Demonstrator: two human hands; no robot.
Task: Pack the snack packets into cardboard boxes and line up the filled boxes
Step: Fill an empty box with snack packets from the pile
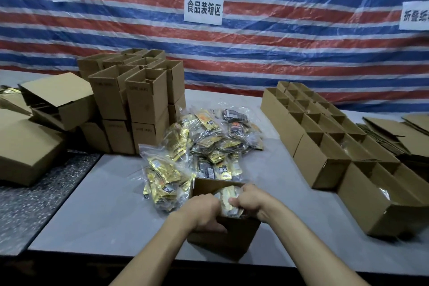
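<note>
Open box (222, 237) at front edge of table (104, 204), under both hands; left hand (204, 209) curled over near wall, thumb outside; right hand (249, 199) fingers clamped on packet bundle (228, 201) upright inside; box rows (325, 146) lie rightward, right hand nearer.

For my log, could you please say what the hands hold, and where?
Left hand and right hand grip a clear bag of gold snack packets by its opposite sides.
</note>
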